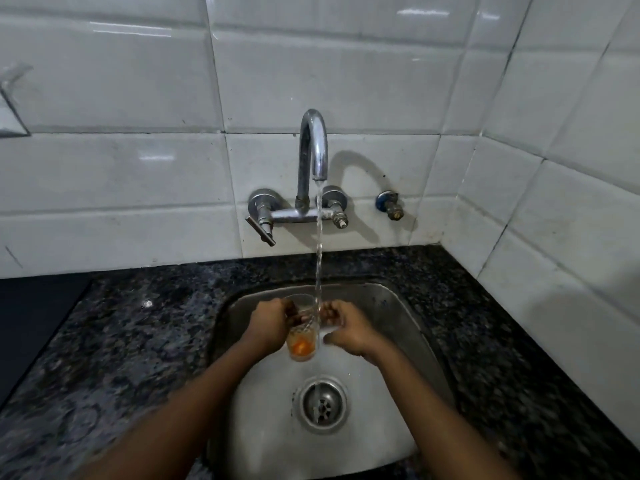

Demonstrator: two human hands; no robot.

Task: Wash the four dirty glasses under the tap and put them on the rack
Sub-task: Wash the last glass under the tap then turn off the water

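Note:
A clear patterned glass [302, 336] with orange residue at its bottom is held upright over the steel sink [391, 306]. My left hand [268, 323] grips it from the left, fingers at its rim. My right hand [346, 329] is beside the glass on its right, fingers curled near the rim; whether it touches the glass is unclear. Water runs from the chrome tap [313, 147] in a thin stream that falls at the glass's right edge between my hands. No other glasses and no rack are in view.
The drain [322, 405] lies below my hands in the sink basin. Dark speckled granite counter [131, 341] surrounds the sink. A black flat surface [31, 317] lies at the far left. White tiled walls stand behind and to the right. The tap lever [261, 230] points down-left.

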